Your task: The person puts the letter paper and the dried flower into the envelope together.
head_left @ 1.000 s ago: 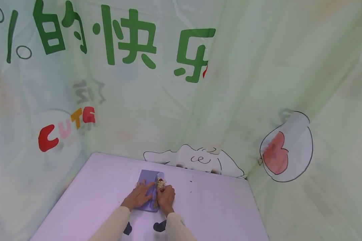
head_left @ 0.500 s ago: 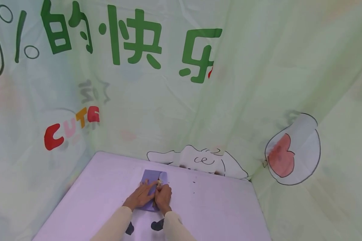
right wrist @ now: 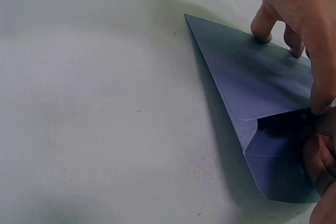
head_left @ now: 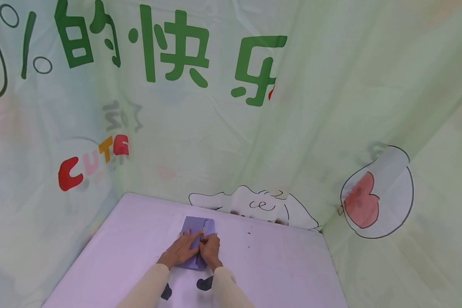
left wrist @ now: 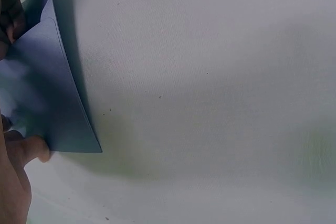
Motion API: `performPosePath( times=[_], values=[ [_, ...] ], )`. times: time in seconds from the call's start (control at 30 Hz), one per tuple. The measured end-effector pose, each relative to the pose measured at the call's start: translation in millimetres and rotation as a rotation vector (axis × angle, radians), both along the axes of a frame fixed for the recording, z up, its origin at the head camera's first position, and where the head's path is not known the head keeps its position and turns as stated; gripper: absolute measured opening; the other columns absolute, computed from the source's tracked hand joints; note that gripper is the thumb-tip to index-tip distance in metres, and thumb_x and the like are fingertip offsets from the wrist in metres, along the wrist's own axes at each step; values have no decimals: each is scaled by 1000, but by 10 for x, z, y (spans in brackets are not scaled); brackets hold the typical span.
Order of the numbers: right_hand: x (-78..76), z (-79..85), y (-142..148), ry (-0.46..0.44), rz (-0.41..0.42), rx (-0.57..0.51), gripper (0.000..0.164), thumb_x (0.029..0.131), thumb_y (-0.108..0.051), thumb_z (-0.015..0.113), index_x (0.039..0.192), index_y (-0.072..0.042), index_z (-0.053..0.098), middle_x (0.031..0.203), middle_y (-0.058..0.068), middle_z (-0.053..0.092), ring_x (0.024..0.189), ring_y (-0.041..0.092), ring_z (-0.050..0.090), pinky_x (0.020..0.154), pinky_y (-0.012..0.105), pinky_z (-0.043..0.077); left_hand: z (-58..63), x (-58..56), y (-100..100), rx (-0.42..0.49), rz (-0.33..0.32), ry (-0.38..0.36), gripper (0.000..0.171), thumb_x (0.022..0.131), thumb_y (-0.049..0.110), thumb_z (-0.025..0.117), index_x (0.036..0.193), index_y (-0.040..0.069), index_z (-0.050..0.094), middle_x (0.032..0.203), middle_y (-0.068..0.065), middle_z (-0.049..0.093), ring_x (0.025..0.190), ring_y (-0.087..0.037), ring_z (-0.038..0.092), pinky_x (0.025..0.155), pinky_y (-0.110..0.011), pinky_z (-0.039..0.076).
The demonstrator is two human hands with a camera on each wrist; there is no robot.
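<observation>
A purple envelope (head_left: 194,222) lies on the table, its mouth along the right side. My left hand (head_left: 182,249) lies across it with spread fingers, holding it down. Over the mouth, my right hand (head_left: 210,250) has curled fingers (right wrist: 313,156) that reach into the dark opening. A tiny pale bit of dried flowers (head_left: 203,231) shows beside the fingertips; hands and paper hide the others. I cannot tell whether the right fingers still grip them. In the left wrist view, left-hand fingers (left wrist: 35,148) bend at the envelope's edge.
The pale purple table (head_left: 277,265) carries a few small dark specks and black printed shapes (head_left: 205,283) near its front. Hanging cloth (head_left: 312,107) with printed letters and drawings surrounds the back and sides.
The dried flower bunch, gripped by the right hand in plain view a second ago, has slid left into the envelope's mouth and is almost all hidden. The left hand stays on the envelope.
</observation>
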State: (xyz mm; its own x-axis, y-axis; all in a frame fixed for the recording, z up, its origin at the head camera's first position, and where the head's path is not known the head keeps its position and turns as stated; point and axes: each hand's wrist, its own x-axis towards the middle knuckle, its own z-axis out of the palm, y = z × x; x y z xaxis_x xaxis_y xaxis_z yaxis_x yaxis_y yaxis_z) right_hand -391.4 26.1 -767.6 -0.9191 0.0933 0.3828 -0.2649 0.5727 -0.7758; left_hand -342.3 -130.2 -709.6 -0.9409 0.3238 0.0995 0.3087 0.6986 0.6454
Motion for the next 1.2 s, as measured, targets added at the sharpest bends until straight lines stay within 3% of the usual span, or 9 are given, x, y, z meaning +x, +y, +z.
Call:
performPosePath(
  times=[0.17, 0.33, 0.53, 0.63, 0.73, 0.87, 0.97, 1.1, 1.2],
  values=[
    [79, 77, 21, 72, -35, -45, 18, 65, 3, 73, 72, -8, 86, 58, -1, 71, 57, 7, 58, 51, 26, 46, -328, -149, -30, 9, 4, 42, 59, 107, 45, 56, 163, 30, 47, 160, -50, 39, 143, -77, 39, 110, -82, 42],
    [46, 1, 49, -37, -62, 52, 15, 69, 0, 72, 69, -12, 81, 58, -6, 64, 56, 12, 55, 51, 32, 43, -547, -247, -19, -22, -11, 106, 60, 107, 48, 56, 164, 33, 45, 158, -47, 44, 142, -72, 45, 108, -79, 46],
    [95, 10, 177, -144, -90, 131, 14, 73, -4, 76, 79, -14, 84, 61, -5, 63, 58, 17, 55, 52, 37, 42, -213, -66, 118, -8, -20, 34, 59, 106, 38, 62, 161, 22, 49, 160, -47, 42, 146, -71, 42, 112, -81, 42],
    [61, -81, 233, -193, -110, 147, 21, 70, -6, 80, 88, -15, 87, 62, -8, 62, 58, 14, 54, 52, 35, 42, -152, -18, 168, -18, -9, 15, 59, 104, 33, 66, 159, 19, 51, 160, -46, 43, 145, -69, 46, 113, -77, 45],
    [21, -180, 275, -183, -157, 137, 30, 66, -9, 85, 93, -19, 90, 61, -9, 61, 57, 12, 52, 50, 34, 41, -164, -9, 167, -36, -38, 97, 58, 104, 32, 64, 160, 22, 50, 153, -50, 45, 129, -71, 54, 99, -75, 53],
    [61, -130, 334, -106, -202, 121, 34, 67, -14, 95, 99, -21, 90, 68, -3, 66, 59, 13, 53, 52, 35, 41, -29, 24, 139, -58, -64, 122, 58, 105, 27, 63, 161, 19, 48, 151, -53, 43, 124, -75, 53, 93, -78, 54],
    [186, 163, 385, -102, -208, 102, 31, 70, -14, 98, 100, -14, 89, 74, 3, 68, 64, 16, 56, 57, 37, 42, 21, 20, 116, -112, -36, 70, 60, 104, 26, 68, 161, 18, 49, 155, -50, 43, 132, -77, 50, 97, -81, 52],
    [296, 662, 475, -174, -214, 106, 29, 77, -12, 96, 105, -9, 87, 73, 3, 64, 66, 14, 52, 62, 33, 39, 9, -17, 29, -207, -10, 86, 62, 104, 31, 70, 162, 20, 49, 153, -47, 48, 130, -73, 56, 95, -75, 57],
    [233, 838, 627, -144, -178, 243, 26, 86, -15, 92, 111, -9, 86, 74, -1, 63, 68, 12, 52, 66, 31, 40, 87, -65, -51, -202, 6, 116, 65, 103, 33, 70, 162, 17, 49, 153, -48, 47, 135, -71, 52, 99, -78, 52]
  ],
)
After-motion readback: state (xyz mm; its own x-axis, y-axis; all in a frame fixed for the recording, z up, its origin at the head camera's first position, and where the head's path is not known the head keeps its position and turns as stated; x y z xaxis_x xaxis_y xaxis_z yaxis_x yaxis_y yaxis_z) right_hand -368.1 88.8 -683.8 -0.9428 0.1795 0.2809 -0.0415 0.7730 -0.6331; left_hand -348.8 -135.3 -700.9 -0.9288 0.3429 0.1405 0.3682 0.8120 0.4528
